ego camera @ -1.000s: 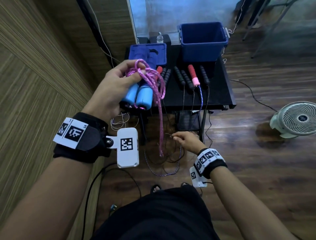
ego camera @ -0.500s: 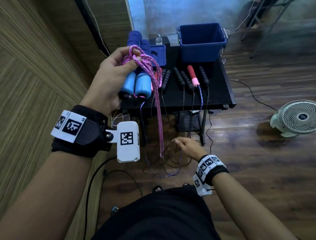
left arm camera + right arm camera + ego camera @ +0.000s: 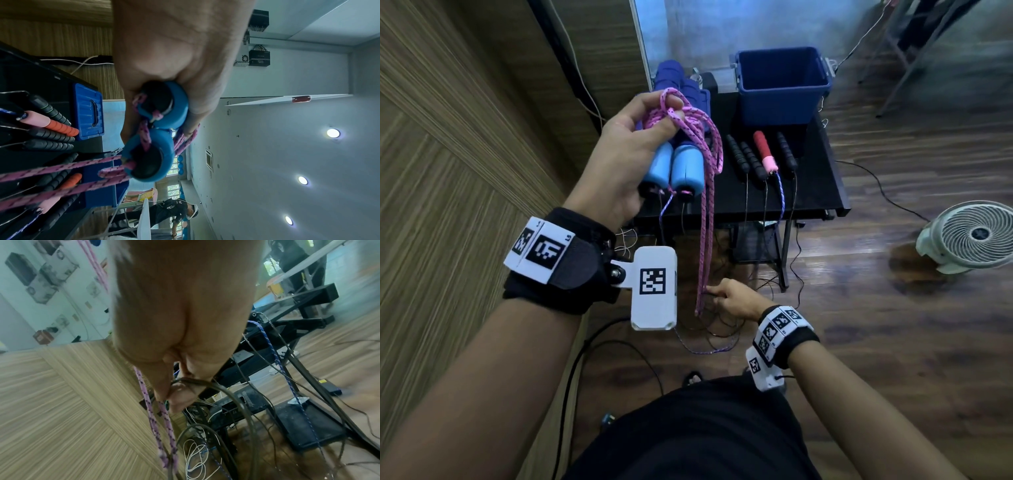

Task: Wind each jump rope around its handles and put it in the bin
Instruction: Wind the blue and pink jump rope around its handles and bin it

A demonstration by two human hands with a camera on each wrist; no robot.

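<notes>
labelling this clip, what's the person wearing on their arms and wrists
Both forearms are bare, no sleeves. The left wrist has a wide black strap with a white band of square black-and-white coded markers, plus a white box-shaped camera unit bearing one more marker. The right wrist wears a narrower black strap with a white marker band and a smaller white unit with a thin cable.

Left hand [image 3: 174, 53]: in the left wrist view we see only its palm and heel; the top edge cuts it off and its fingertips sit behind the blue handles [image 3: 156, 136].
Right hand [image 3: 180, 318]: blurred in our right wrist view; we cannot tell whether its fingers pinch the pink rope [image 3: 152, 415] or only the dark cord [image 3: 222, 391].
Bin [image 3: 782, 85]: we cannot make out its floor.
Black handles on the table [image 3: 750, 157]: their cords drop past the table edge and tangle; we cannot pair them.
</notes>
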